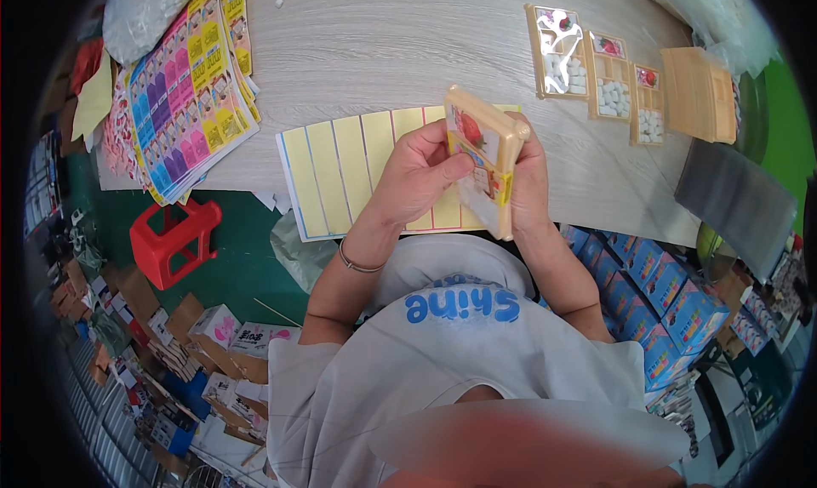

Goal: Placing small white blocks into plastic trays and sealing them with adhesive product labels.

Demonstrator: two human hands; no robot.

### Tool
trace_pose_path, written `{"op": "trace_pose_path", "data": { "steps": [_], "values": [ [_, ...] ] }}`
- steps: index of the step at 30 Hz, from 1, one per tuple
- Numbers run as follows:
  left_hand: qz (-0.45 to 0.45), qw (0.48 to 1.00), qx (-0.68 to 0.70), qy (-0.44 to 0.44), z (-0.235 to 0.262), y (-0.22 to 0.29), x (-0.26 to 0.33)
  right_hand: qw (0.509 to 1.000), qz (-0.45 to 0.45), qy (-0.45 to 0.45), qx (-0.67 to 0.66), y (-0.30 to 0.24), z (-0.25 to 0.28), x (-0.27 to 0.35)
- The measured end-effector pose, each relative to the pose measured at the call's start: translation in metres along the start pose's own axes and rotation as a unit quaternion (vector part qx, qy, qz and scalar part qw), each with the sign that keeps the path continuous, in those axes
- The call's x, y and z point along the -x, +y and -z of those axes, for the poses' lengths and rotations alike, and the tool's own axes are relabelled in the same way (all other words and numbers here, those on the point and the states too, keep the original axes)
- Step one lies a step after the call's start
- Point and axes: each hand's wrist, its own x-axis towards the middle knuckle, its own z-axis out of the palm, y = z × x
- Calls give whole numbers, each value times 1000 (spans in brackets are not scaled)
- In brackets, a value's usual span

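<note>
Between my two hands is a tan plastic tray, tilted up on its edge above the table. A strawberry picture shows on its front, with a clear, shiny cover over it. My left hand grips its left side, the thumb lying across the front. From behind, my right hand holds the right side, and most of its fingers are hidden. A small yellow label sits at the tray's right edge near that hand. Below lies a pale yellow sheet of stickers, its strips divided by coloured lines.
Three similar trays with white pieces lie at the far right, beside a stack of tan trays. Colourful printed label sheets are piled at left. A red stool stands on the floor; blue boxes are stacked at right.
</note>
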Motion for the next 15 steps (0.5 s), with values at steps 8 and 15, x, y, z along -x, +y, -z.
{"op": "trace_pose_path", "data": {
  "steps": [8, 15],
  "values": [
    [-25, 963, -250, 96, 41, 98, -59, 937, 227, 104, 243, -31, 40, -6],
    [-178, 917, -336, 123, 64, 299, -123, 899, 172, 58, 398, -30, 32, -10]
  ]
}}
